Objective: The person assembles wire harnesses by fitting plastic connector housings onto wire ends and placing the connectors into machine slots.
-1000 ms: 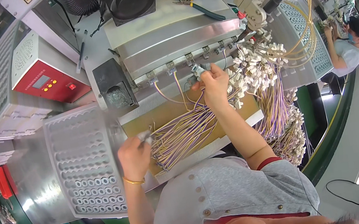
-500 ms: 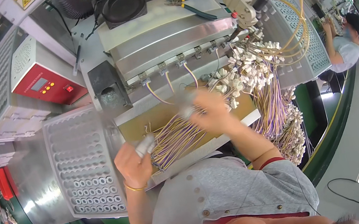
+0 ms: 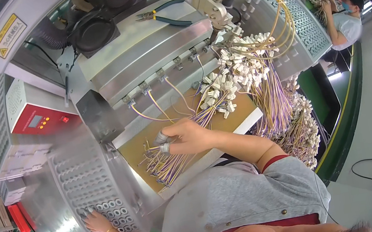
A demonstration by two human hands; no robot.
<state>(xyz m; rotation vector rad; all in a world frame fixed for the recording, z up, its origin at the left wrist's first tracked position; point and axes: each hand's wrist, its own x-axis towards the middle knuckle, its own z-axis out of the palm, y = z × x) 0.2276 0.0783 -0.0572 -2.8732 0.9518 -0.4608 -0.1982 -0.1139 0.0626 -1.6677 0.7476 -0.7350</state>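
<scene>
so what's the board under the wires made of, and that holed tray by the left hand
The board looks like brown cardboard or fibreboard: matt, flat, no shine. The holed tray under the left hand looks like bare metal, silvery with soft glare. The wires at the right hand look plastic-coated, in purple and yellow.

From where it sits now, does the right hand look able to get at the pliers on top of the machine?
Probably yes, with a long stretch. The right hand rests on the wire bundle; the pliers lie uncovered on the machine top, beyond the clip row.
</scene>
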